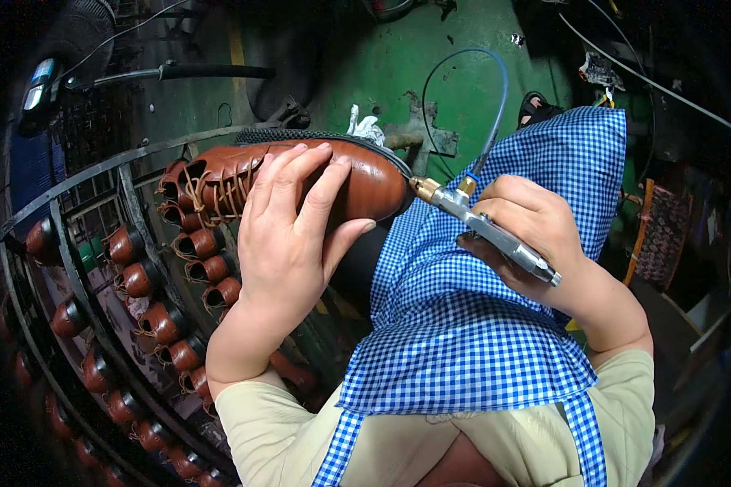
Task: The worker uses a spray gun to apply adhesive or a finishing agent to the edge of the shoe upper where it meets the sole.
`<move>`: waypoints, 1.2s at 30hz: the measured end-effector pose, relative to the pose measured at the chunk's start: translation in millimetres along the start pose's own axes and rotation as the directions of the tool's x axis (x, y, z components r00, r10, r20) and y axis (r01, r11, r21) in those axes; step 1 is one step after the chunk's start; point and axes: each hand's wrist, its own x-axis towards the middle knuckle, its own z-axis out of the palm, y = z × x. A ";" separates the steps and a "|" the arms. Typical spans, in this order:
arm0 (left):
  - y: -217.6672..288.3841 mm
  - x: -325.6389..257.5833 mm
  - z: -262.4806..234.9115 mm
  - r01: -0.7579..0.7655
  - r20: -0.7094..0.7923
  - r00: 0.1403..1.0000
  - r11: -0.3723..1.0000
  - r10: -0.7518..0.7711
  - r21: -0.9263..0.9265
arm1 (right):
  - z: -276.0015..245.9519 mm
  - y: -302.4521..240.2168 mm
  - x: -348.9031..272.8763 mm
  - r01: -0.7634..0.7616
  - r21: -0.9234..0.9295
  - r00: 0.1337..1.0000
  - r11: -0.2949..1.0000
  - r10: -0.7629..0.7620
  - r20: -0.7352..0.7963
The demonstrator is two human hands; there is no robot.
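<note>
My left hand (284, 219) lies over a brown leather lace-up boot (375, 180), fingers across its upper and thumb along the near side, gripping it. The boot lies with its toe to the right, tan laces (219, 195) on the left and a black sole on the far side. In my right hand (540, 219) is a metal spray gun (495, 229) with a brass nozzle. Its tip is right by the boot's toe, at the sole edge; whether it touches I cannot tell. A thin blue hose (505, 89) runs from the gun's brass fitting.
Rows of brown boots (162, 323) sit on a dark metal rack (69, 235) at the left. A blue checked apron (463, 349) covers my lap. Beyond the boot, a metal stand (421, 130) and white cloth (367, 126) stand out against the green floor (365, 73).
</note>
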 end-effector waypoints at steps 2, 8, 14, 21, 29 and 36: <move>0.1 5.4 1.2 0.018 -0.022 1.000 1.000 -0.018 0.011 | 0.9 0.8 2.6 -0.001 -0.009 0.999 1.000 0.000 -0.032; 0.5 20.9 2.8 0.065 -0.067 0.996 0.997 -0.062 0.052 | 7.5 7.8 14.0 0.013 -0.074 0.990 0.997 -0.023 -0.137; -1.8 37.5 6.3 0.115 -0.104 0.990 0.981 -0.099 0.157 | 11.7 11.2 27.1 -0.002 -0.087 0.982 0.996 -0.014 -0.187; -13.0 59.3 11.4 0.118 -0.162 0.984 0.947 -0.071 0.300 | 23.0 20.8 50.5 -0.029 -0.097 0.972 0.995 0.005 -0.236; -32.3 82.2 12.7 0.219 -0.047 0.975 0.892 -0.219 0.395 | 40.6 35.7 85.5 -0.017 -0.124 0.946 0.992 -0.024 -0.323; -70.0 104.3 2.1 0.368 0.136 0.893 0.871 -0.428 0.325 | 61.5 39.0 108.2 0.025 -0.091 0.953 0.996 -0.051 -0.297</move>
